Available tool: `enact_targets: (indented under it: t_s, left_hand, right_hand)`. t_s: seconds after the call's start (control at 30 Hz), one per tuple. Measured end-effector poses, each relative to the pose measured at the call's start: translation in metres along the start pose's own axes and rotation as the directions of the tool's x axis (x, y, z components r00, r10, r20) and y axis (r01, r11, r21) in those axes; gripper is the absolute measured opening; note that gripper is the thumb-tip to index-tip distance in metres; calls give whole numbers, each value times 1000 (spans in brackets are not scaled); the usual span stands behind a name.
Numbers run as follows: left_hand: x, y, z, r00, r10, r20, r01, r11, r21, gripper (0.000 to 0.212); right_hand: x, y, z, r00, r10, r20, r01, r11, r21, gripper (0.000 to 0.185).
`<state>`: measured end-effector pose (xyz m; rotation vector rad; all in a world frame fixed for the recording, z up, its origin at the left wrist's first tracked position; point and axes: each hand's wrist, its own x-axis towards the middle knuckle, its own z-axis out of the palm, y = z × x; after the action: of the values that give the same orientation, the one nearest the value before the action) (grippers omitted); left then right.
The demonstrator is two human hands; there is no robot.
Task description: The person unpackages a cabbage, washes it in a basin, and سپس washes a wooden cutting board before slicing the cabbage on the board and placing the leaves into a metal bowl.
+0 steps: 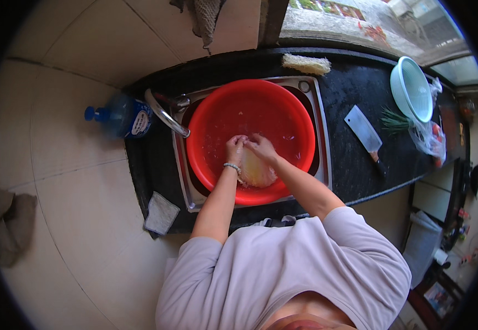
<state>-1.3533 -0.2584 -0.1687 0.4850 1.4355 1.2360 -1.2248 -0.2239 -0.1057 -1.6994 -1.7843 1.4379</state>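
Note:
A large red plastic basin [247, 99] holding water sits in the stainless steel sink [325, 161]. In it is a pale yellow-white leafy vegetable [256, 171], which looks like napa cabbage, its broad end towards me. My left hand [235, 149], with a beaded bracelet at the wrist, grips the far end of the vegetable. Fingers of my right hand [262, 148] close on that same end, meeting the left fingertips. Small bits float on the water around both hands. My palms hide part of the vegetable.
A chrome faucet [167, 115] reaches the basin's left rim, beside a blue pump bottle [129, 117]. On the right lie a cleaver [365, 130], green onions [395, 120], a plastic bag [426, 142] and a pale green colander [412, 90]. A loofah [306, 64] and a cloth [162, 213] flank the sink.

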Motion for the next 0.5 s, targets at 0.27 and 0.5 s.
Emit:
enact_targets:
  t_s: [0.27, 0.5]
  left_hand:
    - [-17, 29, -7, 843, -439, 311, 506, 843, -181, 14]
    - [-7, 21, -13, 818, -400, 414, 473, 877, -87, 22]
  right_hand:
    - [6, 23, 7, 981, 177, 80, -191, 798, 572, 15]
    - [21, 27, -18, 843, 517, -146, -228, 590, 775, 13]
